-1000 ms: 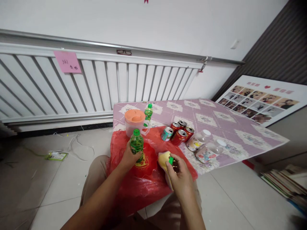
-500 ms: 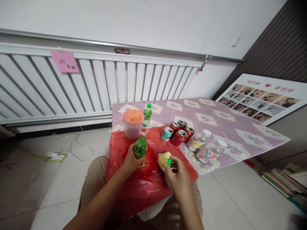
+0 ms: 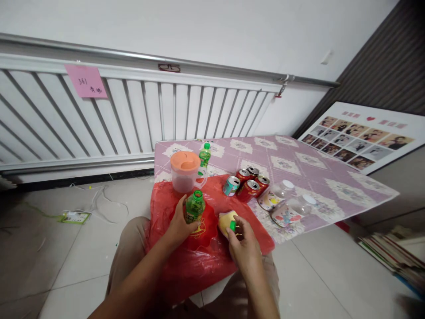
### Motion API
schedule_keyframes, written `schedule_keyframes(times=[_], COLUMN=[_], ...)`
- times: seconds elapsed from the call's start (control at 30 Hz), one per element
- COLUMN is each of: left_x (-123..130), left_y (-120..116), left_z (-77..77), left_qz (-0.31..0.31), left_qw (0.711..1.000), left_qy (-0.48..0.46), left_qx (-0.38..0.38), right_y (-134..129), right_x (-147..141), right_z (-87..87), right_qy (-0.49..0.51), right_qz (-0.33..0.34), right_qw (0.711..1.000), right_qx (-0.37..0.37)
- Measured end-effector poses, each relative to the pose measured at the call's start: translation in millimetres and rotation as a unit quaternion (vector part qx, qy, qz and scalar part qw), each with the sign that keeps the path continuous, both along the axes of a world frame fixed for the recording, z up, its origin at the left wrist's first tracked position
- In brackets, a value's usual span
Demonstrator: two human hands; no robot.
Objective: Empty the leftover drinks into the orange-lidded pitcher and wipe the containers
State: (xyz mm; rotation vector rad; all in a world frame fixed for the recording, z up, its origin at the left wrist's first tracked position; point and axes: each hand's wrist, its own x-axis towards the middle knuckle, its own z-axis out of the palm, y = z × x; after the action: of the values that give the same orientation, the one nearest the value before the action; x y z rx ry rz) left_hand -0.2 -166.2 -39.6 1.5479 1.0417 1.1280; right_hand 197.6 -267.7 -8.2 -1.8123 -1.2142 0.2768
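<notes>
My left hand is wrapped round an uncapped green plastic bottle, upright over a red dish with a yellow pattern. Between the thumb and fingers of my right hand is a green bottle cap. Just behind that hand lies a yellow cloth or sponge, partly covered by the fingers. A clear pitcher with an orange lid stands beyond the bottle. Partly hidden by its handle is a second green bottle, with its cap on.
Red plastic sheeting covers the near end of the table, over a purple floral tablecloth. Several opened drink cans stand right of the middle. Beside them two clear jars with white lids lean or lie. A radiator runs behind.
The bottle and left hand stay nearly in place. My right hand with the cap has shifted very slightly left. The camera view has moved a little.
</notes>
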Motion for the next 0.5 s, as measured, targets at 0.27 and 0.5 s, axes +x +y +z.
schedule_keyframes(times=[0.27, 0.5], left_x=[-46.7, -63.5], left_y=[13.5, 21.4], left_z=[-7.9, -36.7], left_qz=[0.125, 0.188], left_qw=[0.990, 0.977], left_qy=[-0.068, -0.052], left_qx=[-0.023, -0.089], right_y=[5.4, 47.2], right_x=[6.5, 17.7], right_z=[-3.9, -0.7], right_qy=[-0.005, -0.010], right_qz=[0.001, 0.029], right_qw=[1.000, 1.000], right_qx=[-0.004, -0.005])
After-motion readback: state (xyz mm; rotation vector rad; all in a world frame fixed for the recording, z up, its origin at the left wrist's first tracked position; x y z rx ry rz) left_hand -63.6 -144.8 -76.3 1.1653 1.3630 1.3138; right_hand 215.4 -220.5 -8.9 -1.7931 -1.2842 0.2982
